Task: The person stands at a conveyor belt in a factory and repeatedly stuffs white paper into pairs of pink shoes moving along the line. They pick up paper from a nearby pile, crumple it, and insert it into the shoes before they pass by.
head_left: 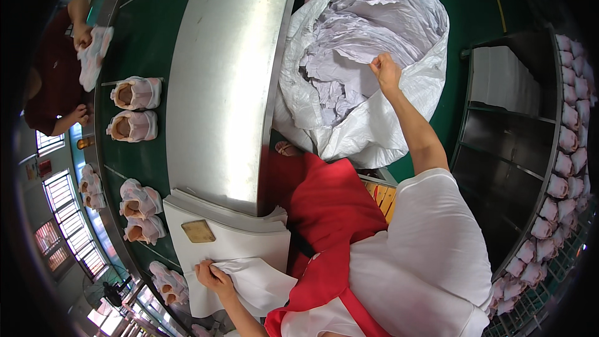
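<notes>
The right hand [387,72] reaches into the big white sack [374,125], its grip pinching crumpled paper [368,25] that fills it. The left hand's [215,276] grip clutches a sheet [256,278] atop the paper stack [231,237] on the table [224,75].

Steel worktable [228,81], long and bare along most of its top. At its near end lies a stack of white paper sheets [240,240] with a small wooden block [198,231] resting on the stack. Beside the table runs a green conveyor belt [146,44] carrying pairs of pink-and-white shoes [134,109]. A large white sack [368,125] of crumpled paper stands on the green floor [474,6].
</notes>
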A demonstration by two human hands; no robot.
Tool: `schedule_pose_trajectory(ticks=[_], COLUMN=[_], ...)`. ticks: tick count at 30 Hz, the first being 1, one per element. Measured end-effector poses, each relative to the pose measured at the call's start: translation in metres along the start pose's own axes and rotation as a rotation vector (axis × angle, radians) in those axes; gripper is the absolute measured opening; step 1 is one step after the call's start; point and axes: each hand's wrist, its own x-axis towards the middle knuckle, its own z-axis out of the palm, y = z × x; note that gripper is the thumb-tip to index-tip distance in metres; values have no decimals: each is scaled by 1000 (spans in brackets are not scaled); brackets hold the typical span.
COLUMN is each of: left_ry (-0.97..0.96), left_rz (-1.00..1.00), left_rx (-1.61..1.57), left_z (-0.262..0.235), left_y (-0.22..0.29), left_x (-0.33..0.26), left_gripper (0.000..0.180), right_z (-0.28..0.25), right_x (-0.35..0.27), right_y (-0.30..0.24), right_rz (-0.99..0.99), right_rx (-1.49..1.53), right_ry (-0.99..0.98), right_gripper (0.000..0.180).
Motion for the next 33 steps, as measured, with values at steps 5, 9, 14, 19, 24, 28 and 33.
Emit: schedule_pose_trajectory(ticks=[5, 9, 14, 19, 24, 28, 33], left_ry=[11, 7, 23, 12, 4, -3, 0], left_rz=[-1, -1, 3, -5, 7, -2, 15], left_rx=[-9, -12, -8, -19, -6, -15, -9], left_z=[0, 0, 1, 0, 0, -1, -1], left_y=[2, 1, 1, 1, 1, 0, 0], left_x=[0, 1, 1, 1, 2, 1, 2], left_gripper=[26, 26, 26, 27, 27, 26, 23], right_z=[3, 1, -4, -2, -1, -6, -7], right_x=[-8, -7, -1, 0, 1, 6, 17], right_y=[1, -3, -10, -8, -4, -5, 0], right_rz=[85, 151, 118, 80, 185, 194, 80], right_rx=[58, 66, 81, 89, 220, 292, 8], right_ry=[42, 86, 86, 81, 37, 83, -28], right_gripper=[21, 22, 25, 22, 21, 28, 28])
